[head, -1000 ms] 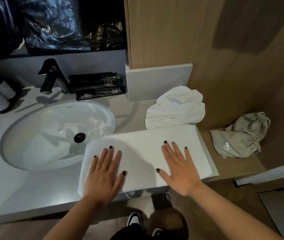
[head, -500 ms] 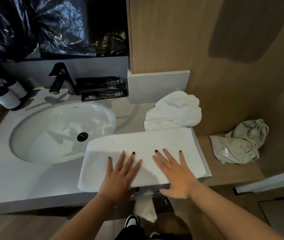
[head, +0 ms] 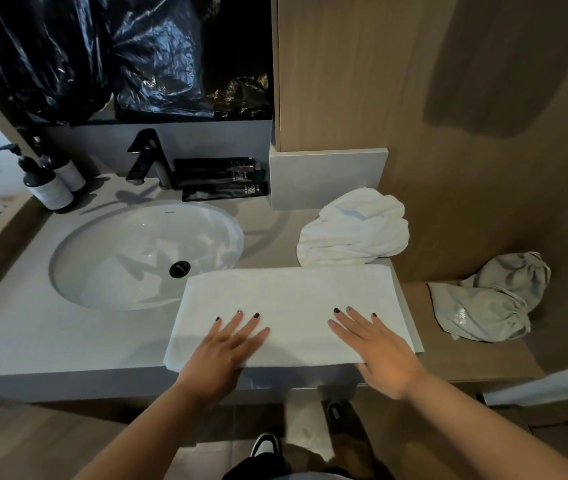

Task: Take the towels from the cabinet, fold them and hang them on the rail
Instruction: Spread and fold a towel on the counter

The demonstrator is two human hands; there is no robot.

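Observation:
A white towel [head: 293,292], folded into a long flat rectangle, lies on the grey counter [head: 33,334] right of the sink, its near edge at the counter's front. My left hand [head: 221,355] lies flat on its near left part with fingers spread. My right hand [head: 376,351] lies flat on its near right part, fingers straight. A second white towel [head: 353,228] sits crumpled behind it against the wooden wall. No rail or cabinet opening is in view.
A white oval sink [head: 130,251] with a black tap [head: 147,157] fills the left. Two pump bottles [head: 46,185] stand at the far left, dark tubes [head: 220,178] behind the sink. A grey cloth bag [head: 490,299] lies on the lower wooden shelf [head: 466,358] at right.
Both hands slid toward the towel's near edge. They came together at the middle, then spread apart, the right going right. The towel lies flat as before.

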